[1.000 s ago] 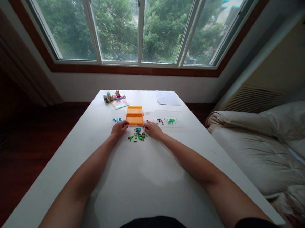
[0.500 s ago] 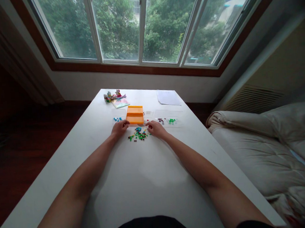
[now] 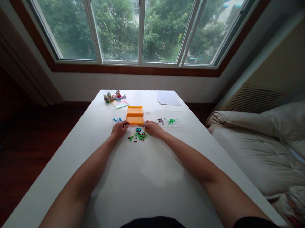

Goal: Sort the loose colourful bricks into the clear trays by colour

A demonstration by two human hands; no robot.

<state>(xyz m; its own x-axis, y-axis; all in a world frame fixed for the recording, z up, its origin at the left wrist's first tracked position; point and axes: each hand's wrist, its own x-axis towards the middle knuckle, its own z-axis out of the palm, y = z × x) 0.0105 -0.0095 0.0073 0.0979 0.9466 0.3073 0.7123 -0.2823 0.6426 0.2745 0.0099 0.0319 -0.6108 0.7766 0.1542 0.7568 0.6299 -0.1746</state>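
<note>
An orange plastic box [image 3: 135,119] lies opened out on the white table, a pale strip along its near edge. Beside its near left corner is my left hand [image 3: 119,128], fingers curled together at the edge; what they pinch, if anything, is too small to make out. My right hand [image 3: 153,128] is at the near right corner, its fingertips drawn together, and any small thing between them is hidden. Between and just below both hands spreads a loose pile of small building bricks [image 3: 140,135], in green, blue, brown and yellow.
Blue bricks [image 3: 117,120] sit by a clear tray left of the box. To the right, brown bricks [image 3: 160,121] and green bricks [image 3: 172,121] lie in clear trays. Farther back are small toy figures [image 3: 107,97], a shiny card [image 3: 121,103] and paper sheets [image 3: 168,97].
My right hand has shifted slightly left and towards the orange box's near right corner, its fingers closing up more. My left hand has stayed almost still.
</note>
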